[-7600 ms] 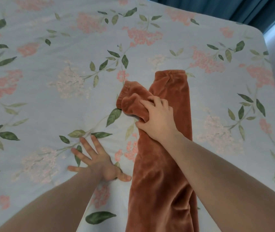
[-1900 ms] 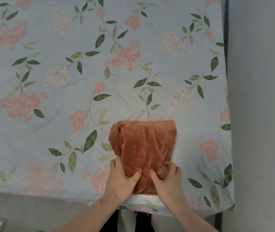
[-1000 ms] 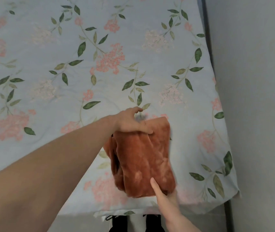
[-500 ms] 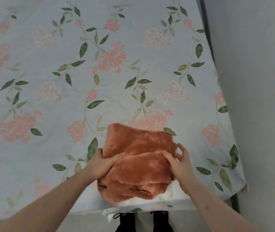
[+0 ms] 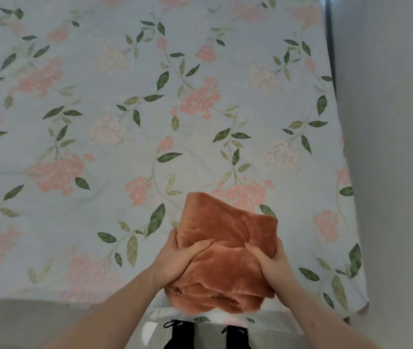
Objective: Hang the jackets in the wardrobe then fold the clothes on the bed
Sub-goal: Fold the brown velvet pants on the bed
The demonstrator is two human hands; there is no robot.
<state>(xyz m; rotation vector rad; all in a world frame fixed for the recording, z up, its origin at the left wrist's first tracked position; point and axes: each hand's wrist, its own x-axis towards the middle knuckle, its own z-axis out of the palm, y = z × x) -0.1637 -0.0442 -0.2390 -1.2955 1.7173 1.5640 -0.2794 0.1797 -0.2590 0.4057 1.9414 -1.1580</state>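
Rust velvety folded garment (image 5: 228, 250), left hand (image 5: 175, 263), right hand (image 5: 273, 265) gripping, bed (image 5: 99, 147)

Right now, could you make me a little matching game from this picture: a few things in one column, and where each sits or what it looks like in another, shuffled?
Things:
1. rust-brown folded garment
2. left hand
3. right hand
4. bedsheet
5. black shoes

Descriptions:
A. pale blue with pink flowers and green leaves
B. on the floor at the bottom edge of the view
C. grips the garment's left side
D. held between both hands at the near edge of the bed
E. grips the garment's right side

Pairs: 1-D, 2-C, 3-E, 4-A, 5-B
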